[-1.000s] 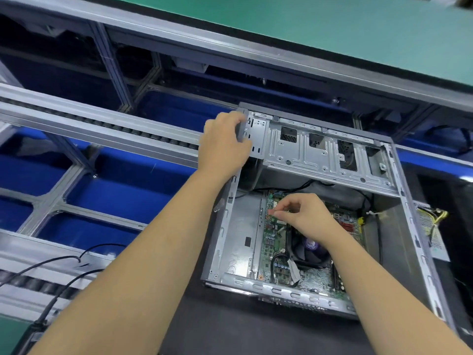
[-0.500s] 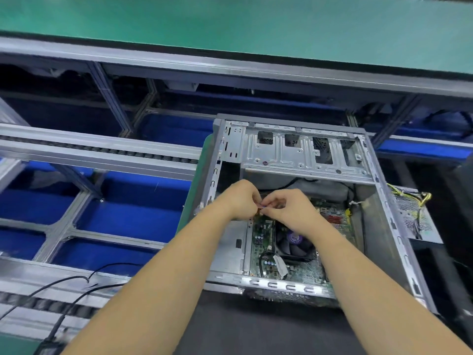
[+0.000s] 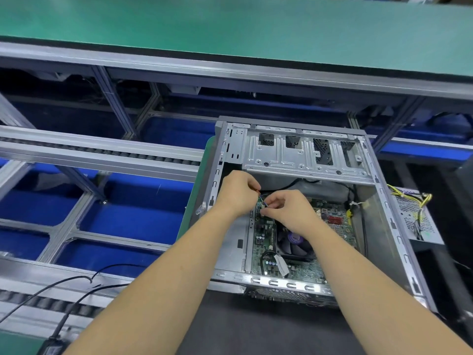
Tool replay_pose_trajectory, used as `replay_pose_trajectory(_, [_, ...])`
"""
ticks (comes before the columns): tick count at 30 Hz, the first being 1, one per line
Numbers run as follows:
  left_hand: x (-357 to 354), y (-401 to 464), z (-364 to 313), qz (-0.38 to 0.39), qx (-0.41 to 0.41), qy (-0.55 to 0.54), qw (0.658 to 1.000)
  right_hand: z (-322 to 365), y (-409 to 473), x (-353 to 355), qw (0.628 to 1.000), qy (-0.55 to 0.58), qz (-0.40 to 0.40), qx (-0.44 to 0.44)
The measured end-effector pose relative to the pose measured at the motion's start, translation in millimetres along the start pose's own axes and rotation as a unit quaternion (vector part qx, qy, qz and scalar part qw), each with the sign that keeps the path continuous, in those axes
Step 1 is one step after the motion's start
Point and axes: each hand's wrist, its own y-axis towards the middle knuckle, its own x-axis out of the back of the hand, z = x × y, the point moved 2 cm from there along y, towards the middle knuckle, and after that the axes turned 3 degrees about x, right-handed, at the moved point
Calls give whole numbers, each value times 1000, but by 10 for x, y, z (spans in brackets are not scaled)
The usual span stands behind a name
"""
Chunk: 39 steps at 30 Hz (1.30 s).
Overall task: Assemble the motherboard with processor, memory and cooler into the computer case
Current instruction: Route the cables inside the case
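Both hands inside case [image 3: 399,242]: left hand [image 3: 236,194] and right hand [image 3: 286,210] fingers pinch thin wires [image 3: 261,199] above motherboard [image 3: 263,234]

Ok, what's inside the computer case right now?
Inside the computer case lies the motherboard with the cooler fan on it. Both hands, left hand and right hand, pinch thin wires over its top edge. They cover the connector there.

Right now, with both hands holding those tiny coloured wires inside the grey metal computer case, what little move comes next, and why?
Probably ease the thin coloured wires down onto the green motherboard. The left hand and right hand pinch them just above its upper-left edge, beside the black cooler fan.
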Motion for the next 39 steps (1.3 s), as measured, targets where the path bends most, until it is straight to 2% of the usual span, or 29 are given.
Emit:
replay_pose_trajectory(7, [-35, 10, 13, -30, 18, -31, 999, 36, 3, -27, 1000, -20, 22, 5])
replay_pose_trajectory(11, [-27, 36, 29, -23, 21, -52, 998, -8, 5, -35, 995, -87, 55, 10])
replay_pose_trajectory(17, [-62, 26, 28, -30, 21, -66, 997, -91, 40, -35, 996, -82, 24, -33])
replay_pose_trajectory(23, [-52, 56, 51, 17, 29, -46, 998, -39, 1, -17, 998, -57, 28, 7])
replay_pose_trajectory(27, [-68, 73, 57, 6, 35, -33, 999, 24, -17, -32, 998, 46, 35, -9])
replay_pose_trajectory(30, [-61, 61, 28, 11, 24, -15, 1000, 70, -25, -49, 998, 70, 1, -1])
replay_pose_trajectory(33, [-34, 47, -32, 69, -12, 77, 995, 76, -12, -58, 996, 79, -49, 6])
replay_pose_trajectory(35, [41, -3, -151, 116, -93, 211, 966, 39, 13, -54, 996, 55, -66, 9])
replay_pose_trajectory(37, [222, -34, -291, 74, -204, 269, 938, 12, 33, -64, 998, -12, -62, 11])
replay_pose_trajectory(39, [454, 1, -345, -24, -255, 208, 944, -2, 53, -88, 994, -102, -31, 6])
